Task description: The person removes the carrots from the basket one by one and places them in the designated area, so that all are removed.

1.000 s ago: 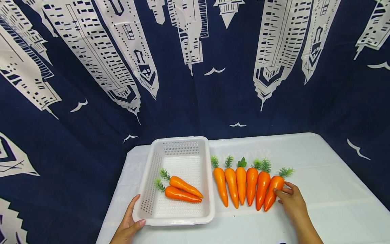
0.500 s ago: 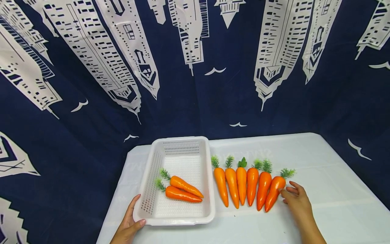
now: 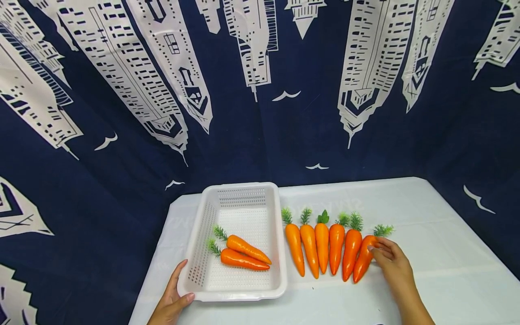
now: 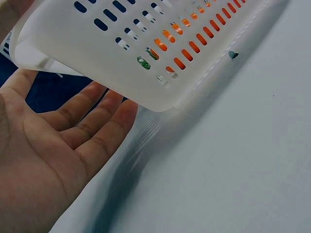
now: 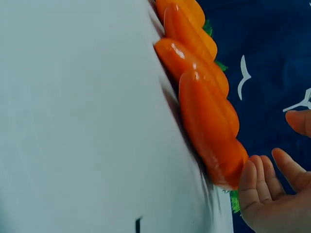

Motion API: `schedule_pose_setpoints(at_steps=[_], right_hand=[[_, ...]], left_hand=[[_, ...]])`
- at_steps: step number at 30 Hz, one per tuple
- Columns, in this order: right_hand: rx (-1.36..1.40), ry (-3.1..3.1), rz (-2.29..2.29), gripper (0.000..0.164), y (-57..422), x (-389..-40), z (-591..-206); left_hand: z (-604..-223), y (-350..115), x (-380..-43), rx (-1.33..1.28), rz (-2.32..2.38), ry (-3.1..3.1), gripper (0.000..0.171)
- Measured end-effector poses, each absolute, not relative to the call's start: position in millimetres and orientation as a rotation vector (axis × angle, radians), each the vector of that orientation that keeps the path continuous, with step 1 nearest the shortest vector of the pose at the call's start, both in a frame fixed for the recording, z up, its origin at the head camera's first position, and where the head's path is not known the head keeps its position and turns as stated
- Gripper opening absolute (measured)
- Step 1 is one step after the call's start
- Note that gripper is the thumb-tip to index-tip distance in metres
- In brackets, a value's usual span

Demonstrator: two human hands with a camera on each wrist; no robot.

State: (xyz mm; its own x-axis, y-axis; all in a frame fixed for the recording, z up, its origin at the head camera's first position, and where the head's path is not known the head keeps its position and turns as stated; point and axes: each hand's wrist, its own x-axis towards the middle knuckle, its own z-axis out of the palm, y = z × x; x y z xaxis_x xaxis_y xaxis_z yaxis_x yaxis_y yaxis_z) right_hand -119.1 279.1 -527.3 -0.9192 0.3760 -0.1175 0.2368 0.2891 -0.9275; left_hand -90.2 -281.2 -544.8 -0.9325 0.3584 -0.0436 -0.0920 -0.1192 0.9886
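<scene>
Flanking the rightmost carrot (image 3: 363,266) with loosely extended fingers, the person's right hand (image 3: 394,268) has not closed on it: the right-wrist view shows fingertips beside its thick end and the thumb held away. This looks like the step of getting a hold on that carrot, or settling how it lies (which of the two, I cannot tell). A lift would call for the thumb to come in against the fingers without nudging the close neighbour.

The left hand (image 3: 170,300) grips the near left corner of a white perforated plastic basket (image 3: 231,295) between thumb and index finger, its other fingers fairly straight.

The rightmost carrot lies on the white tablecloth (image 3: 426,234), ending a row with five other carrots (image 3: 322,243). Glossy, deep orange and probably artificial, it tilts, tip toward the person, feathery green sprig (image 3: 383,230) at the far end. Two carrots (image 3: 245,260) lie inside the basket.
</scene>
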Motion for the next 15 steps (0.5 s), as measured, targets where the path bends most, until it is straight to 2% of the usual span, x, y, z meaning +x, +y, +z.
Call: schedule_pose_setpoints(at_steps=[7,15], right_hand=[[-0.391,-2.462,1.728,0.056,267.9,-121.2,-527.2],[-0.253,-2.536,1.768,0.059,253.7,-122.1,-518.5]], left_hand=[[-544.3,-281.4,-89.3,0.273,2.123,1.854,0.09],[-542.9,-280.1,-89.8,0.269,2.127,1.853,0.091]])
